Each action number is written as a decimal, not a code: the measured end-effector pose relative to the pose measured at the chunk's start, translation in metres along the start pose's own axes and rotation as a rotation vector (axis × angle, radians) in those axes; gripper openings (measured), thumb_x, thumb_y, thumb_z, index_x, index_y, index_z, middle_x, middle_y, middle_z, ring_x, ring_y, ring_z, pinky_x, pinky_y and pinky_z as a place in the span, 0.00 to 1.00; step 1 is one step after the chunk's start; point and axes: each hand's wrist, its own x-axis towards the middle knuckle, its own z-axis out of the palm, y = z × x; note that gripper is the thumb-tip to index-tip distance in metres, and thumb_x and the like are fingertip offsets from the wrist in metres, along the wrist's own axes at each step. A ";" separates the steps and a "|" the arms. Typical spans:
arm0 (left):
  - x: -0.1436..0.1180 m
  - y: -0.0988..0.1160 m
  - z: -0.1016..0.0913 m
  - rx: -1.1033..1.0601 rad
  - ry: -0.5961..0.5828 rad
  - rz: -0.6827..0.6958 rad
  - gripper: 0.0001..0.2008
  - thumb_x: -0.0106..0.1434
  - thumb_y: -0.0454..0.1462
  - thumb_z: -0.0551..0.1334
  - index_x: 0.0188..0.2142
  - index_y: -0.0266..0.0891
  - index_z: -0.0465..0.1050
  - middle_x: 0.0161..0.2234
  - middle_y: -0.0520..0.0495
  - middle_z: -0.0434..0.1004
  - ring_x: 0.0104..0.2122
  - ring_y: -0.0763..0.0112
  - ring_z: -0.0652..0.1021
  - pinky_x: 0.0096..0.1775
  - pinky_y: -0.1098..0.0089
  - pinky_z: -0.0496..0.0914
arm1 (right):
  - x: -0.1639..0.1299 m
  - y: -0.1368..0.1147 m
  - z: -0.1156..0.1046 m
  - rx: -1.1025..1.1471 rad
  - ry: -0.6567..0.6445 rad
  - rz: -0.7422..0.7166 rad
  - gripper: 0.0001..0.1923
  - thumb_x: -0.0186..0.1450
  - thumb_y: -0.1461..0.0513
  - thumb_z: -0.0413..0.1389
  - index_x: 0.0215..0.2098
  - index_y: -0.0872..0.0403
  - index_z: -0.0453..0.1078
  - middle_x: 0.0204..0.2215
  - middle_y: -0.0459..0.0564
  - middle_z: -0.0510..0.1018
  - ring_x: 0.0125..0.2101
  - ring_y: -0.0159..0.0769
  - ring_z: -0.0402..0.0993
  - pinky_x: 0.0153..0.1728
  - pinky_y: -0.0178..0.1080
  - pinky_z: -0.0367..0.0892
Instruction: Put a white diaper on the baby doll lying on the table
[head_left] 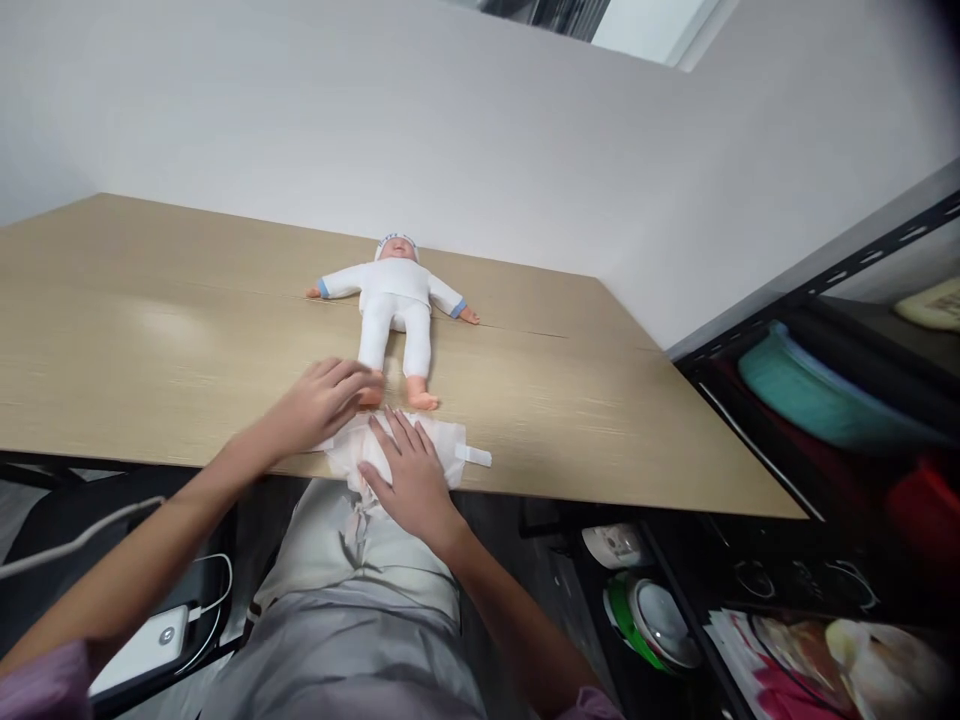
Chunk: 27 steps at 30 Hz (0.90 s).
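Note:
A white diaper lies spread at the table's front edge, one tab sticking out to the right and its near end hanging over the edge. My right hand rests flat on it with the fingers spread. Above the diaper's left side is my left hand, its fingers slightly bent and a little blurred, close to the doll's foot, holding nothing that I can see. Just beyond lies a baby doll on its back, in a white suit with blue cuffs and a cap, arms out and feet toward me.
The wooden table meets a pale wall at the back. To the right stands a black shelf with a teal item and bags. A white power bank with a cable lies on a black chair at the lower left.

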 end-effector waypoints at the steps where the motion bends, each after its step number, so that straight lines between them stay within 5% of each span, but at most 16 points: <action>1: 0.020 -0.015 0.004 0.035 -0.052 0.057 0.22 0.78 0.33 0.58 0.67 0.44 0.77 0.68 0.33 0.78 0.62 0.46 0.78 0.62 0.51 0.70 | 0.000 0.001 0.001 0.005 0.009 -0.003 0.37 0.84 0.46 0.54 0.84 0.51 0.59 0.84 0.58 0.59 0.84 0.51 0.52 0.83 0.62 0.50; 5: 0.078 -0.060 0.029 0.085 -0.214 0.257 0.48 0.56 0.23 0.66 0.74 0.56 0.73 0.83 0.40 0.59 0.77 0.38 0.66 0.71 0.46 0.63 | -0.001 0.002 0.003 0.033 0.032 -0.016 0.36 0.83 0.48 0.56 0.84 0.50 0.60 0.83 0.59 0.61 0.83 0.53 0.54 0.82 0.64 0.53; 9: 0.104 -0.070 0.051 -0.007 -0.259 0.446 0.54 0.46 0.24 0.70 0.72 0.61 0.75 0.81 0.46 0.65 0.77 0.39 0.67 0.71 0.49 0.64 | -0.002 0.001 0.001 0.054 0.031 -0.020 0.36 0.83 0.49 0.58 0.84 0.47 0.58 0.83 0.58 0.61 0.83 0.53 0.54 0.82 0.65 0.53; 12: 0.111 -0.067 0.060 -0.047 -0.245 0.506 0.43 0.50 0.27 0.71 0.65 0.56 0.80 0.78 0.45 0.71 0.73 0.40 0.72 0.69 0.50 0.64 | -0.001 -0.001 -0.001 0.058 0.010 -0.004 0.37 0.82 0.49 0.58 0.84 0.48 0.59 0.83 0.59 0.60 0.83 0.54 0.54 0.82 0.65 0.54; 15: 0.116 -0.063 0.066 -0.016 -0.246 0.516 0.19 0.66 0.35 0.68 0.56 0.50 0.83 0.68 0.40 0.82 0.65 0.43 0.77 0.67 0.50 0.63 | 0.002 0.000 -0.004 0.060 -0.017 -0.009 0.37 0.82 0.48 0.59 0.84 0.50 0.60 0.83 0.60 0.59 0.83 0.54 0.55 0.82 0.65 0.54; 17: 0.122 -0.060 0.066 -0.002 -0.237 0.511 0.12 0.73 0.40 0.65 0.52 0.48 0.84 0.61 0.37 0.86 0.60 0.43 0.78 0.64 0.49 0.64 | 0.005 0.003 -0.005 0.061 -0.031 -0.018 0.37 0.82 0.48 0.58 0.83 0.51 0.60 0.84 0.60 0.59 0.83 0.53 0.55 0.82 0.64 0.53; 21: 0.145 -0.054 0.049 -0.162 -0.186 0.497 0.13 0.73 0.41 0.64 0.54 0.47 0.84 0.55 0.38 0.88 0.55 0.45 0.78 0.60 0.51 0.67 | 0.020 0.012 -0.004 0.062 -0.059 -0.034 0.38 0.83 0.44 0.56 0.84 0.50 0.59 0.84 0.59 0.57 0.84 0.53 0.52 0.83 0.64 0.52; 27: 0.186 -0.051 -0.008 -0.383 -0.104 0.414 0.17 0.73 0.46 0.69 0.57 0.44 0.83 0.56 0.42 0.87 0.59 0.50 0.78 0.63 0.55 0.68 | 0.071 0.036 0.004 0.028 -0.122 -0.098 0.41 0.83 0.40 0.53 0.86 0.49 0.55 0.85 0.59 0.56 0.85 0.53 0.49 0.83 0.64 0.48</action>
